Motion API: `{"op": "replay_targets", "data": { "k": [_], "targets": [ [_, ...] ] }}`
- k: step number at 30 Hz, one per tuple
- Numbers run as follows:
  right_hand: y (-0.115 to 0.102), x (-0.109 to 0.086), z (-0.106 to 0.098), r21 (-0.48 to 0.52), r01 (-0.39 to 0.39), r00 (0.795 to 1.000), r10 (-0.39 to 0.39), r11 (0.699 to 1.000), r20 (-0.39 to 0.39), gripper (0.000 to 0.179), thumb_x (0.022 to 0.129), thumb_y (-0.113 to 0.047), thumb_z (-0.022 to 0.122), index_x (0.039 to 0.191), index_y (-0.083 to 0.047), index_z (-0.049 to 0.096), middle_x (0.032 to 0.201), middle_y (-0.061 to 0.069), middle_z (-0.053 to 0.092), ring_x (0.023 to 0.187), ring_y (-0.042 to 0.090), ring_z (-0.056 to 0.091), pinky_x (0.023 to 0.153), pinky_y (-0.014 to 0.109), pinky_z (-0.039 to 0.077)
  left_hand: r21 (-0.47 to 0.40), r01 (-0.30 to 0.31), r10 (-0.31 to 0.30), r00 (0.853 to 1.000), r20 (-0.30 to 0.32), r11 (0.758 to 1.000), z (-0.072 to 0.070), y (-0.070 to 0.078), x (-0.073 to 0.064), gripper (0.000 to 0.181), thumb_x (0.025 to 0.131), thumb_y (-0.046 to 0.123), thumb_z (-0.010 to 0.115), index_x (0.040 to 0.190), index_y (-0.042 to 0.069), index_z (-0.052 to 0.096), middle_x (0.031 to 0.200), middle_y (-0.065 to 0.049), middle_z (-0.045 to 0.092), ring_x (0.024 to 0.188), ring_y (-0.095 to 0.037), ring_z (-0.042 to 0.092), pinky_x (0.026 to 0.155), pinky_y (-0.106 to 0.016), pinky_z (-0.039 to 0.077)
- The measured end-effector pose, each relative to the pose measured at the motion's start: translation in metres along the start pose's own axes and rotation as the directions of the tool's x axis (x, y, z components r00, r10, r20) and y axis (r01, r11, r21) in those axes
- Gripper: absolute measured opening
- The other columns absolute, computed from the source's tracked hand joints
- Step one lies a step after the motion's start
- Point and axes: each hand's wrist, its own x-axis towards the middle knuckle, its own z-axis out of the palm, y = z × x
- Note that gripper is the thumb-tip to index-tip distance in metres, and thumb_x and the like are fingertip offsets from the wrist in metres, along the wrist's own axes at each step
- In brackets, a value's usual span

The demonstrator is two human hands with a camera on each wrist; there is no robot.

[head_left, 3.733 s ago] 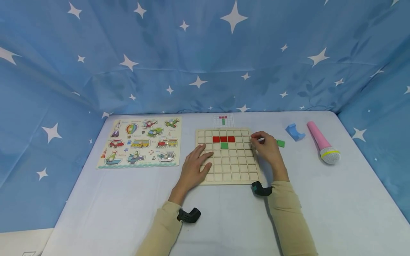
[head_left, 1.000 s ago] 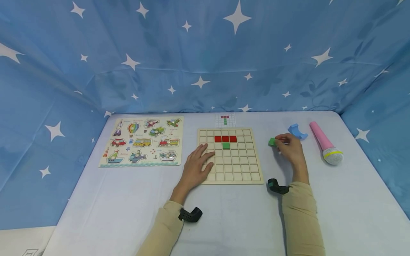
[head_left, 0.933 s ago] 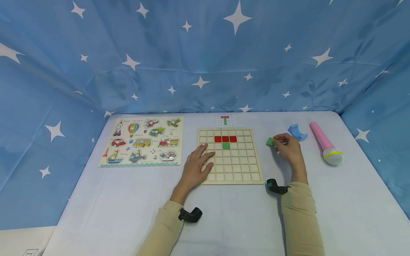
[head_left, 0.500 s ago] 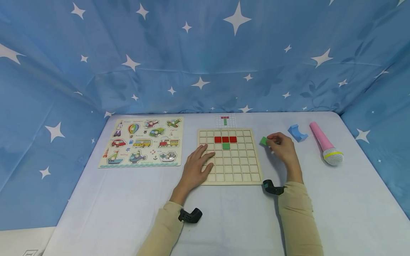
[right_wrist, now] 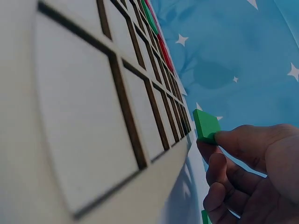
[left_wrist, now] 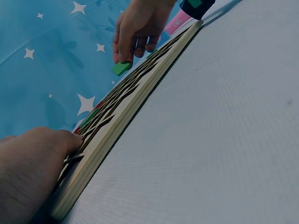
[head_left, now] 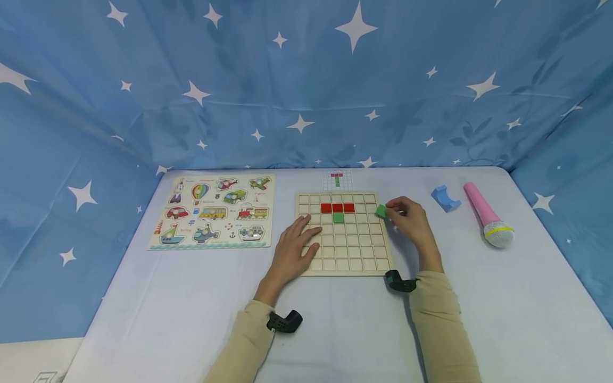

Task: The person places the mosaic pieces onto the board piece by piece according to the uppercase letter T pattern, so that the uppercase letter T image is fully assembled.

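Note:
My right hand (head_left: 409,221) pinches a small green square tile (right_wrist: 207,127) between thumb and forefinger. It holds the tile tilted above the right edge of the wooden grid board (head_left: 335,250). My left hand (head_left: 292,246) rests on the board's left side, its fingers spread. On the board, red tiles (head_left: 337,208) form a short row, with one green tile (head_left: 338,218) below the middle one. Under my right hand, a sliver of another green piece (right_wrist: 204,216) shows in the right wrist view; the head view hides it.
A printed card (head_left: 337,181) with a red and green T lies behind the board. To the left lies a picture puzzle (head_left: 210,213) of vehicles. On the right are a blue arched block (head_left: 446,199) and a pink toy microphone (head_left: 486,213). A starry curtain (head_left: 306,80) closes the back.
My right hand has picked up the green tile from the table on the right and carried it leftward to the board's right edge. My left hand has stayed in place.

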Motion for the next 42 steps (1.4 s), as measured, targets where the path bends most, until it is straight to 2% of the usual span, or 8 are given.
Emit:
{"op": "replay_targets", "data": {
  "k": [5, 12, 17, 24, 31, 42],
  "targets": [
    [-0.005, -0.001, 0.005, 0.004, 0.017, 0.999, -0.017, 1.0, 0.027, 0.023, 0.094, -0.016, 0.055, 0.111, -0.002, 0.059, 0.1, 0.019, 0.064, 0.078, 0.025, 0.063, 0.059, 0.023, 0.048, 0.006, -0.002, 0.002, 1.0, 0.001, 1.0, 0.0, 0.0, 0.001, 0.035, 0.094, 0.026, 0.055, 0.128, 0.018, 0.059, 0.15, -0.01, 0.039, 0.143, -0.027, 0.028, 0.113, -0.05, 0.027],
    [-0.009, -0.001, 0.012, -0.014, 0.076, 0.997, -0.075, 0.997, 0.027, 0.021, 0.093, -0.015, 0.056, 0.11, -0.002, 0.06, 0.101, 0.019, 0.064, 0.085, 0.029, 0.062, 0.061, 0.024, 0.048, 0.007, -0.002, 0.002, 1.0, 0.002, 1.0, 0.0, -0.001, 0.001, 0.035, 0.094, 0.027, 0.054, 0.128, 0.019, 0.059, 0.15, -0.008, 0.038, 0.143, -0.026, 0.028, 0.113, -0.05, 0.026],
    [-0.011, -0.002, 0.017, -0.023, 0.106, 0.994, -0.105, 0.994, 0.034, 0.02, 0.093, -0.015, 0.056, 0.108, -0.003, 0.06, 0.099, 0.018, 0.065, 0.085, 0.028, 0.063, 0.063, 0.025, 0.049, 0.009, -0.011, 0.011, 1.0, -0.004, 1.0, 0.0, -0.001, 0.001, 0.035, 0.094, 0.027, 0.054, 0.127, 0.018, 0.059, 0.15, -0.009, 0.039, 0.142, -0.028, 0.029, 0.113, -0.05, 0.027],
    [-0.018, -0.004, 0.024, -0.022, 0.114, 0.992, -0.113, 0.993, 0.051, 0.019, 0.093, -0.016, 0.056, 0.108, -0.005, 0.061, 0.099, 0.015, 0.066, 0.082, 0.025, 0.062, 0.066, 0.029, 0.049, 0.009, -0.005, 0.005, 1.0, 0.001, 1.0, 0.0, -0.001, 0.0, 0.035, 0.094, 0.026, 0.055, 0.128, 0.018, 0.059, 0.15, -0.009, 0.038, 0.142, -0.028, 0.029, 0.113, -0.051, 0.026],
    [-0.025, -0.005, 0.031, -0.031, 0.121, 0.989, -0.118, 0.992, 0.092, 0.018, 0.093, -0.016, 0.056, 0.108, -0.007, 0.06, 0.101, 0.013, 0.066, 0.087, 0.026, 0.065, 0.074, 0.033, 0.049, 0.007, -0.001, 0.001, 1.0, 0.006, 1.0, 0.0, -0.001, 0.0, 0.035, 0.094, 0.027, 0.055, 0.128, 0.019, 0.059, 0.15, -0.009, 0.038, 0.143, -0.028, 0.028, 0.114, -0.051, 0.026],
    [-0.031, -0.006, 0.04, -0.034, 0.153, 0.979, -0.147, 0.988, 0.143, 0.016, 0.094, -0.017, 0.056, 0.107, -0.009, 0.06, 0.1, 0.011, 0.067, 0.084, 0.024, 0.064, 0.068, 0.03, 0.05, 0.01, -0.007, 0.007, 1.0, 0.004, 1.0, -0.001, 0.0, 0.0, 0.035, 0.094, 0.027, 0.055, 0.128, 0.018, 0.059, 0.15, -0.01, 0.039, 0.143, -0.028, 0.029, 0.113, -0.051, 0.026]
  ]
}}
